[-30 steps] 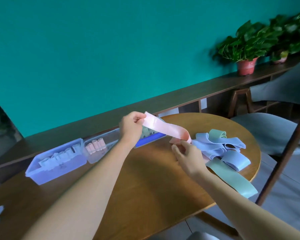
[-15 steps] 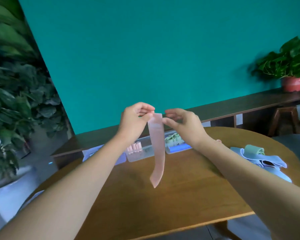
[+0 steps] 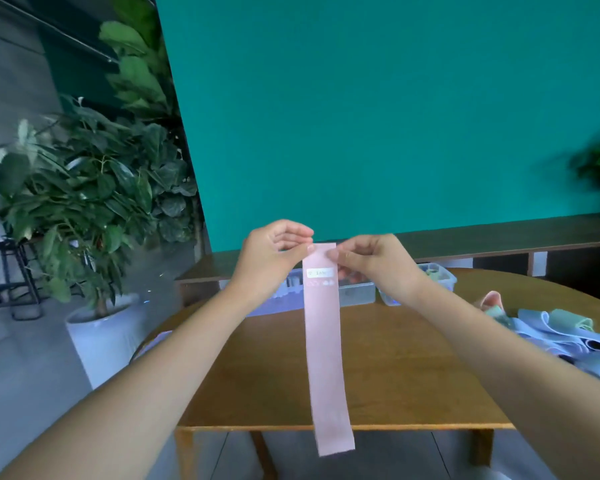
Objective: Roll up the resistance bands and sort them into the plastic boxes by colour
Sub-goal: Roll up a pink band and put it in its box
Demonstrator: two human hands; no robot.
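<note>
Pink and limp, the resistance band (image 3: pixel 326 344) hung straight above the bench (image 3: pixel 395 368), its top edge pinched by the left hand (image 3: pixel 269 259) and right hand (image 3: pixel 374 263). Rolled unevenly from there, it would likely skew or spring loose before reaching the plastic boxes (image 3: pixel 357 292).

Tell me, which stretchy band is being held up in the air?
The pink band. Both hands pinch its top end, left hand and right hand, so it hangs straight down. The blue and green bands lie heaped on the table.

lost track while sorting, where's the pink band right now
In the head view the pink band hangs mid-frame over the table, its top edge pinched between the left hand and right hand.
</note>
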